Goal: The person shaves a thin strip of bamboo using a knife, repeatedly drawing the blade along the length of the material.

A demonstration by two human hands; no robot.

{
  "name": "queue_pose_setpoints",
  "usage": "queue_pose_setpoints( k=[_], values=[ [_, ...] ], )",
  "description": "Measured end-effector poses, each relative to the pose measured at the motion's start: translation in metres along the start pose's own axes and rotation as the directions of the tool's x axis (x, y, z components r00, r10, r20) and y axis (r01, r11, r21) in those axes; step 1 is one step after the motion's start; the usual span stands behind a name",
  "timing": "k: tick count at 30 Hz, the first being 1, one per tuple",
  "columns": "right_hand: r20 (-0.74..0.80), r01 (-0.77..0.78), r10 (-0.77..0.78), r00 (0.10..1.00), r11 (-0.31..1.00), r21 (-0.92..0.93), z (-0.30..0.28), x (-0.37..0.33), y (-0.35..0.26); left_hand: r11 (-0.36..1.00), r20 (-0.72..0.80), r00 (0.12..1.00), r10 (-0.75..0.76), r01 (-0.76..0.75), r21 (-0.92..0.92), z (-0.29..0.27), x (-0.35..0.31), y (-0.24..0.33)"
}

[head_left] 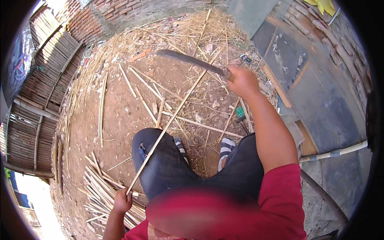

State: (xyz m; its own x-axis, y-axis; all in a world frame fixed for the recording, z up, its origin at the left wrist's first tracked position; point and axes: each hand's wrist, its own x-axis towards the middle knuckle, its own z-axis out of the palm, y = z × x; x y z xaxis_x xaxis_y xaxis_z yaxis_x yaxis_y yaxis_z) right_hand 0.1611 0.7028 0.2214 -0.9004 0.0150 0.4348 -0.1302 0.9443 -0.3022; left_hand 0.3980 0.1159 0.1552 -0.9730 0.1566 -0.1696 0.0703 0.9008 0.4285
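Observation:
My right hand (pixel 243 83) is closed around the handle of a machete (pixel 192 61), whose long, dark, slightly curved blade points left. The blade is raised in front of my knees and overlaps the far part of a long bamboo strip (pixel 175 115). My left hand (pixel 122 201) pinches the near end of that strip, low on the left. From there the strip slants across my left thigh and away to the upper right. I cannot tell whether blade and strip touch. Beside my left hand lies a pile of cut bamboo strips (pixel 105 188).
More loose strips (pixel 102 110) lie scattered on the dirt ground (pixel 84 132). A slatted bamboo panel (pixel 56 60) stands at the left, a brick wall (pixel 120 12) at the back. Dark boards (pixel 316 88) and a pale pole (pixel 332 153) are on the right. A green object (pixel 239 111) lies near my right foot.

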Motion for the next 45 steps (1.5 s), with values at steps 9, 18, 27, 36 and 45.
queue_pose_setpoints(
  k=[9,18,27,36,45],
  values=[
    [-0.169,-0.157,0.160,0.973,0.987,0.033,0.011,-0.003,0.026,0.989,-0.024,0.998,0.055,-0.051,0.140,0.003,0.007,-0.011],
    [-0.108,-0.023,0.023,0.994,1.000,-0.005,0.011,-0.003,0.018,0.994,-0.065,0.996,0.052,-0.046,0.095,0.006,0.007,-0.015],
    [-0.119,0.151,-0.158,0.980,0.986,-0.068,0.020,-0.003,0.011,0.992,-0.051,0.998,0.030,-0.024,0.120,0.008,0.006,-0.022],
    [-0.105,0.396,-0.400,0.911,0.917,-0.053,0.023,-0.005,0.008,0.989,-0.050,0.998,0.035,-0.027,0.148,0.002,0.003,-0.015],
    [-0.075,0.302,-0.307,0.949,0.950,-0.076,0.012,-0.002,0.007,0.998,-0.027,1.000,-0.003,0.005,0.055,0.003,0.003,-0.007]
  ],
)
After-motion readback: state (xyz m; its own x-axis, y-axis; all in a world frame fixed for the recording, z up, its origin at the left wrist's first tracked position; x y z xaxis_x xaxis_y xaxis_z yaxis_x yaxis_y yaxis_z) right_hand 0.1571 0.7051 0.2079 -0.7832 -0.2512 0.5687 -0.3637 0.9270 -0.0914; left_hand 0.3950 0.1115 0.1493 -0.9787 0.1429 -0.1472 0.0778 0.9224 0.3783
